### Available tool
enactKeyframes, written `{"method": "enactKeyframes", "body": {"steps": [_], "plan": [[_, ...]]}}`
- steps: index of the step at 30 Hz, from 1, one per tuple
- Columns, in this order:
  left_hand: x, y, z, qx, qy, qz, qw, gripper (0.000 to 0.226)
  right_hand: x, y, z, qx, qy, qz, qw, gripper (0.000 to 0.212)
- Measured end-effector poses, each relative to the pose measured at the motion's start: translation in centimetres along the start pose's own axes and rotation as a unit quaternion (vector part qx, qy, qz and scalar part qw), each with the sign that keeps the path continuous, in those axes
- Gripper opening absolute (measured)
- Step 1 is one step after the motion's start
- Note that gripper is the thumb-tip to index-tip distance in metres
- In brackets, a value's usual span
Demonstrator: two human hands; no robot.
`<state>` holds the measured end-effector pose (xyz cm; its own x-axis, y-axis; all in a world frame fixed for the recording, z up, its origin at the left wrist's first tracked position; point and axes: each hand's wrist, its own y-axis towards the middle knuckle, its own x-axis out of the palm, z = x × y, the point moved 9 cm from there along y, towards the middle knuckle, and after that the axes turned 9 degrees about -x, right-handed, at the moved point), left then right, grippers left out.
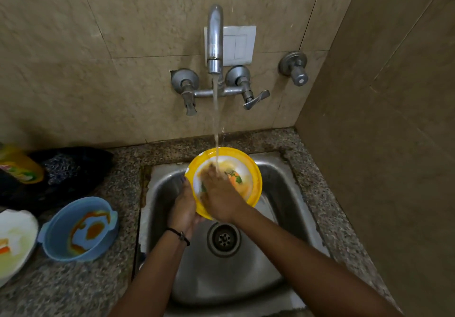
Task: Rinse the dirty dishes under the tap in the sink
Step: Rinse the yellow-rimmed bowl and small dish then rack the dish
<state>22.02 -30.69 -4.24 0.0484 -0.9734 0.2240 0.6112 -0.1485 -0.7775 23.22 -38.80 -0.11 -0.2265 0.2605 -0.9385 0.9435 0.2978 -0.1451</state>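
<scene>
We hold the yellow-rimmed plate [256, 181] tilted over the sink [283, 193], right under the tap [215, 38], with the water stream [216, 120] landing on its white, food-smeared face. Our left hand [183, 208] grips the plate's lower left edge, fingers curled beneath it and thumb on the rim. Our right hand [219, 193] lies flat on the plate's face, fingers stretched out under the water and holding nothing. On the counter [123, 169] to the left stand a blue bowl [78, 228] with orange residue, a white plate [14, 238], a yellow bottle [22, 166] and a dark cloth [73, 166].
</scene>
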Motion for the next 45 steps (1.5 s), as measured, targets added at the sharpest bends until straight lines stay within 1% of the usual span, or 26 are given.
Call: {"method": "enactKeyframes", "body": {"steps": [2, 3, 5, 6, 8, 9, 11, 13, 15, 17, 19, 21, 22, 24, 26, 27, 29, 31, 34, 36, 38, 40, 41, 42, 44, 45], "plan": [[-1.1, 0.8, -0.1, -0.008, 0.004, 0.012, 1.0, 0.075, 1.1, -0.1, -1.7, -0.046, 0.068, 0.01, 0.997, 0.069], [-1.5, 0.8, 0.0, -0.009, 0.002, 0.014, 1.0, 0.074, 1.4, -0.6, -2.4, -0.073, 0.111, 0.02, 0.991, 0.065], [-2.1, 0.8, 0.4, -0.005, 0.002, 0.017, 1.0, 0.072, 1.5, -2.5, -3.6, -0.129, 0.153, 0.054, 0.978, 0.046], [-2.2, 0.5, 0.6, -0.001, 0.007, 0.016, 1.0, 0.068, 1.3, -3.7, -4.0, -0.153, 0.165, 0.072, 0.972, 0.041], [-2.3, 0.6, 0.9, 0.009, 0.009, 0.001, 1.0, 0.059, 1.0, -5.5, -3.3, -0.21, 0.148, 0.078, 0.963, 0.039], [-2.3, 0.9, 1.0, 0.013, 0.012, -0.005, 1.0, 0.057, 1.1, -6.0, -2.2, -0.223, 0.096, 0.078, 0.967, 0.038], [-2.5, 1.2, 1.3, 0.017, 0.008, -0.007, 1.0, 0.056, 1.2, -6.5, 0.5, -0.209, -0.031, 0.095, 0.973, 0.039], [-2.4, 1.4, 1.5, 0.017, -0.011, -0.011, 1.0, 0.058, 1.7, -6.7, 1.5, -0.188, -0.102, 0.089, 0.973, 0.047], [-2.1, 1.4, 1.3, 0.017, -0.012, -0.004, 1.0, 0.061, 2.1, -6.5, -0.4, -0.199, -0.099, 0.089, 0.971, 0.06], [-1.6, 1.1, 0.8, 0.012, -0.007, -0.001, 1.0, 0.07, 2.3, -5.7, -2.8, -0.189, -0.038, 0.105, 0.976, 0.071], [-1.7, 1.3, 0.5, 0.014, -0.007, 0.007, 1.0, 0.076, 2.2, -5.3, -3.8, -0.168, 0.022, 0.129, 0.977, 0.071], [-2.1, 1.2, 0.7, 0.015, 0.002, 0.01, 1.0, 0.07, 1.7, -5.7, -3.4, -0.18, 0.044, 0.133, 0.974, 0.07], [-2.4, 1.0, 1.1, 0.021, 0.013, 0.011, 1.0, 0.063, 1.7, -6.1, -2.7, -0.197, 0.044, 0.122, 0.972, 0.067], [-2.9, 1.0, 2.0, 0.041, 0.038, 0.007, 0.998, 0.049, 1.5, -7.1, -0.9, -0.225, 0.024, 0.114, 0.967, 0.05], [-3.5, 1.5, 2.6, 0.056, 0.04, 0.004, 0.998, 0.048, 0.1, -7.7, 1.8, -0.208, 0.014, 0.14, 0.968, 0.031], [-3.5, 1.6, 2.7, 0.057, 0.039, 0.005, 0.998, 0.05, -0.7, -7.7, 2.8, -0.188, 0.015, 0.158, 0.969, 0.028], [-3.3, 2.0, 2.1, 0.045, 0.027, 0.004, 0.999, 0.054, -1.9, -7.2, 2.9, -0.164, -0.009, 0.168, 0.972, 0.029], [-2.7, 1.6, 1.2, 0.021, 0.022, 0.009, 0.999, 0.056, -1.4, -5.7, 1.2, -0.166, -0.027, 0.122, 0.978, 0.032], [-1.5, 1.4, -0.1, -0.003, 0.019, -0.01, 1.0, 0.07, 0.2, -3.3, -1.5, -0.175, 0.016, 0.017, 0.984, 0.035], [-1.4, 1.8, -0.5, -0.004, 0.019, -0.016, 1.0, 0.078, 0.8, -1.6, -0.6, -0.137, 0.001, -0.019, 0.99, 0.047], [-1.3, 1.8, -0.5, -0.009, 0.018, -0.015, 1.0, 0.074, 0.3, -0.2, 2.1, -0.051, -0.086, 0.013, 0.995, 0.066], [-1.3, 1.6, -0.1, -0.005, 0.023, -0.016, 1.0, 0.064, 0.1, 0.0, 2.8, 0.023, -0.126, 0.037, 0.991, 0.069], [-1.3, 1.7, 0.2, -0.002, 0.027, -0.021, 0.999, 0.063, 0.0, 0.1, 2.1, 0.023, -0.104, 0.064, 0.992, 0.068], [-1.3, 1.8, 0.3, 0.002, 0.032, -0.021, 0.999, 0.062, 0.5, 0.5, 1.1, 0.002, -0.088, 0.062, 0.994, 0.067], [-1.6, 1.9, 0.1, 0.004, 0.043, -0.003, 0.999, 0.057, 0.5, 0.8, -0.9, -0.071, -0.11, 0.061, 0.989, 0.063], [-1.8, 1.7, -0.1, 0.0, 0.046, 0.007, 0.999, 0.057, 0.2, 1.0, -0.9, -0.087, -0.133, 0.063, 0.985, 0.061]]}}
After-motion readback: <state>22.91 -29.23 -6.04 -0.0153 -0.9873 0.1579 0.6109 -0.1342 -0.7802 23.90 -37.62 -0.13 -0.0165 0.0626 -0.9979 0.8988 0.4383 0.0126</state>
